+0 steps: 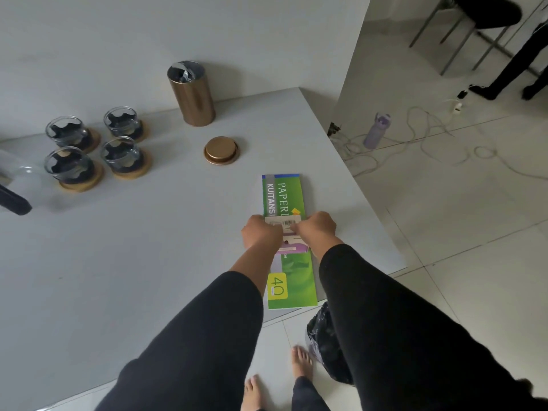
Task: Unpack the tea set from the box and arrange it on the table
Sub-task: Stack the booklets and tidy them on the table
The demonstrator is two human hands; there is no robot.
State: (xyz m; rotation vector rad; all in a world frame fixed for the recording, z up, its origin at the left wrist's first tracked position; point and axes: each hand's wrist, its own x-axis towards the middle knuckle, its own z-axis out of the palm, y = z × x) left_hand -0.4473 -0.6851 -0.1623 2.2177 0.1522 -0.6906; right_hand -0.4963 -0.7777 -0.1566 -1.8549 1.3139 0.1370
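Grey table [124,262] carries all items. Green receipt book [292,262] lies flat near the right edge, long side running away from the viewer. Copper canister [192,96] stands open at the back; its lid [221,150] lies apart, in front of it. Four glass cups [95,146] on wooden coasters sit grouped at left, each with dark packing inside. Left hand [261,232] and right hand [317,228], fingers curled, together pinch a small white packet [284,225] over the book; possibly a tea sachet, print too blurred to read.
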